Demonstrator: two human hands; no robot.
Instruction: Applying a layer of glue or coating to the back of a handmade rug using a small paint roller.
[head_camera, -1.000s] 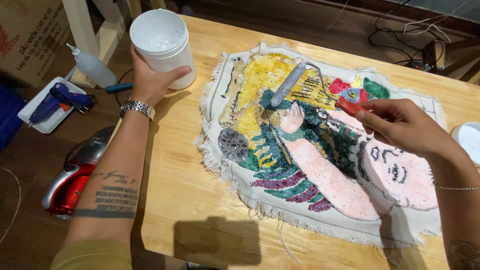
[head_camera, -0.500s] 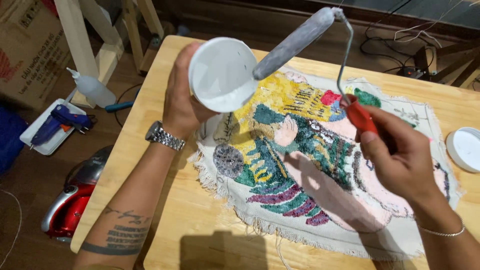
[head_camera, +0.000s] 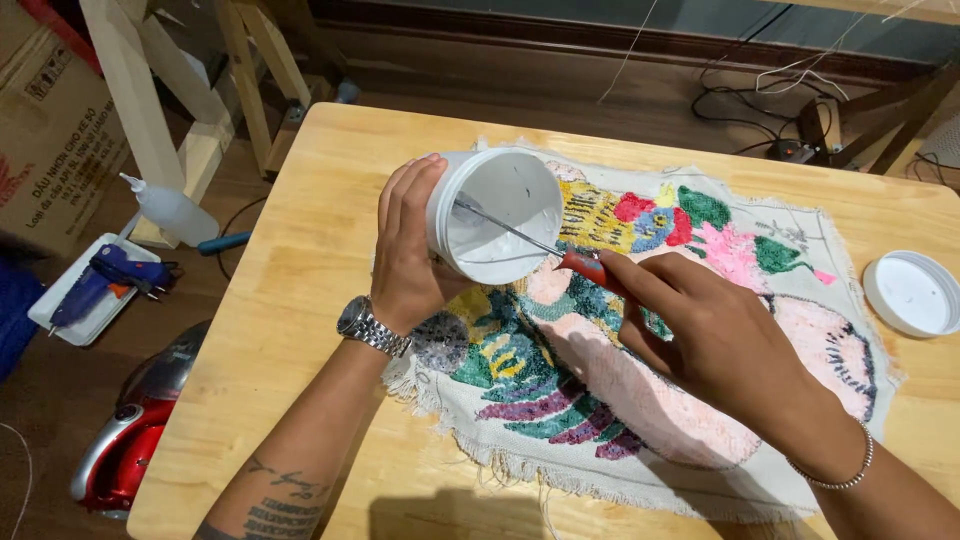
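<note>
My left hand (head_camera: 405, 250) grips a white plastic tub (head_camera: 495, 215) tilted toward me above a colourful tufted cloth (head_camera: 640, 340) lying on the wooden table (head_camera: 300, 250). My right hand (head_camera: 705, 330) holds the red handle of a small paint roller (head_camera: 585, 265); its metal rod reaches into the tub, and the roller head is hidden inside. White liquid shows at the bottom of the tub. A metal watch is on my left wrist, a thin bracelet on my right.
The tub's white lid (head_camera: 912, 293) lies on the table at the right. Left of the table, on the floor, are a squeeze bottle (head_camera: 170, 210), a blue glue gun on a white tray (head_camera: 100, 285), a red appliance (head_camera: 130, 440) and a cardboard box (head_camera: 50, 120). Cables lie behind the table.
The tub was lifted off the table's far left corner and tilted over the cloth. The roller rose off the cloth and its head went into the tub.
</note>
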